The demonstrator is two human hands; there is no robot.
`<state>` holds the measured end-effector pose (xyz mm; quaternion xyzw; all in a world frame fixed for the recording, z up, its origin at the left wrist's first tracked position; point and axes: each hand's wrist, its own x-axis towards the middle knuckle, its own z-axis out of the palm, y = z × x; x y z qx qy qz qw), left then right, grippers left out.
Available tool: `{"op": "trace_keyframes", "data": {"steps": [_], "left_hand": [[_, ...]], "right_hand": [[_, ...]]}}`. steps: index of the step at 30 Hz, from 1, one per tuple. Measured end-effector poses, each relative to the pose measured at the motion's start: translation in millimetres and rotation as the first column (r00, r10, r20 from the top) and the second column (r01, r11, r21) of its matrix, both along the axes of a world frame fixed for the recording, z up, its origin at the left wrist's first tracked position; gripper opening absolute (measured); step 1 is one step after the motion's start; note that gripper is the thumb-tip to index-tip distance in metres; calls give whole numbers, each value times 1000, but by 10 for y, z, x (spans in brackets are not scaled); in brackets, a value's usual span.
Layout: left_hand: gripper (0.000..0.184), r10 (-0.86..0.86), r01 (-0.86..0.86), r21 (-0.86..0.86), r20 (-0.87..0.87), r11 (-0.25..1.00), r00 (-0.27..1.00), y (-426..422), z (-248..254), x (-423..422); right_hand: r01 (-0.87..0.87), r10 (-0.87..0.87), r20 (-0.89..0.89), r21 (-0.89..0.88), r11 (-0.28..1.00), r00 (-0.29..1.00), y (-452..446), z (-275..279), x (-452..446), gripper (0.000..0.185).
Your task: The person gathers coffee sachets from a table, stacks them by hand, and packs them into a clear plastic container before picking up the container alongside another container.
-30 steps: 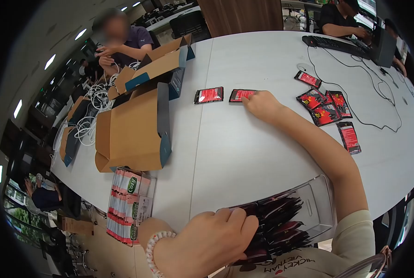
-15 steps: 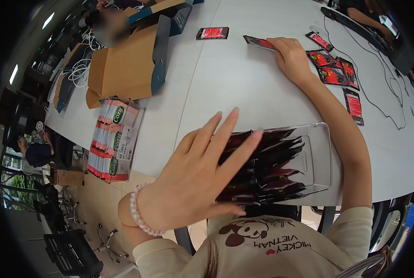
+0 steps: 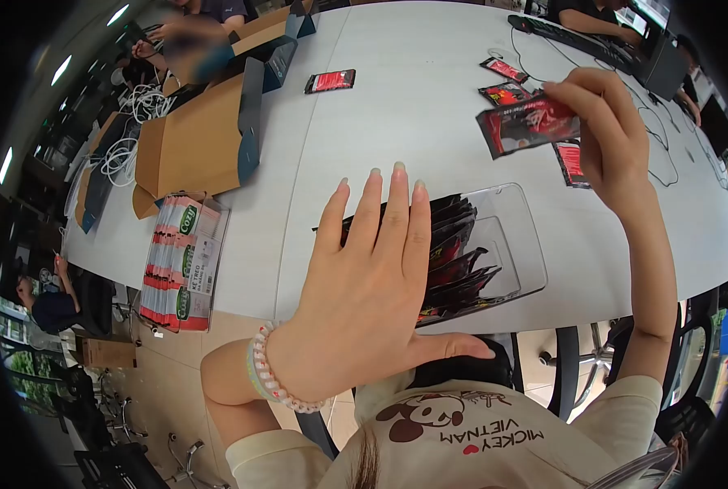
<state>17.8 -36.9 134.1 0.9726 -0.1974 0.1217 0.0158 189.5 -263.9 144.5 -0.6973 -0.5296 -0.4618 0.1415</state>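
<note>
White tabletop (image 3: 405, 114) spreads ahead of the grip, with an open cardboard box (image 3: 193, 134) well off to its left. The right hand (image 3: 615, 138) is closed on one end of a red-and-black sachet (image 3: 517, 129), which juts leftward from the fingers. A light pinch should keep the wrapper uncrumpled. Below and left of that grip, the left hand (image 3: 368, 281) is flat and unclenched over the clear tray (image 3: 532, 236); it would best steady without squashing the dark packets (image 3: 455, 269). Compared with half a second ago, the sachet has moved rightward, now overlapping loose packets (image 3: 504, 94) behind it, and the left fingers are less fanned.
</note>
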Motion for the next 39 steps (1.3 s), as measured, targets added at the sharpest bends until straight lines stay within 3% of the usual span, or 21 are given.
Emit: {"op": "trace_keyframes", "data": {"steps": [2, 6, 9, 11, 17, 18, 22, 26, 28, 31, 34, 39], "left_hand": [[101, 30, -13, 174, -94, 985, 995, -39, 61, -30], [88, 7, -2, 313, -15, 950, 1000, 91, -147, -83], [84, -41, 32, 271, 29, 962, 999, 151, -195, -99], [81, 38, -35, 61, -48, 998, 998, 88, -75, -154], [83, 6, -12, 102, 53, 995, 999, -198, -270, -57], [70, 17, -30, 140, 90, 990, 996, -216, -316, -26], [53, -76, 68, 143, 56, 987, 995, -91, -291, 85], [55, -107, 110, 75, -46, 991, 993, -53, -152, 139], [56, -119, 120, 12, -84, 993, 989, -58, -143, 140], [58, -126, 122, -80, -43, 989, 991, -156, -189, 172], [60, -102, 105, -32, 69, 994, 992, -255, -270, 189], [64, -117, 121, -66, 69, 990, 991, -243, -278, 204]], "right_hand": [[7, -5, 41, -66, 998, 999, -10, 35, -78, 40], [-13, 28, 98, -156, 988, 995, 32, 61, -171, 32], [-25, 39, 67, -187, 982, 997, 11, 63, -224, 36], [-25, 32, 29, -206, 978, 999, 19, 58, -235, 41], [-77, 85, 41, -173, 982, 996, 104, 80, -185, 38], [-78, 85, 33, -178, 981, 996, 94, 73, -188, 38], [-61, 64, 8, -206, 977, 998, 17, 53, -188, 35], [-131, 119, -68, -220, 967, 991, 1, 78, -143, 33], [-239, 201, -201, -186, 953, 959, 36, 64, -156, 30], [-245, 193, -231, -221, 944, 953, 126, 25, -186, 27], [-282, 226, -237, -238, 929, 945, 233, -108, -118, 24], [-322, 288, -154, -287, 902, 945, 293, -313, -94, 23]]}}
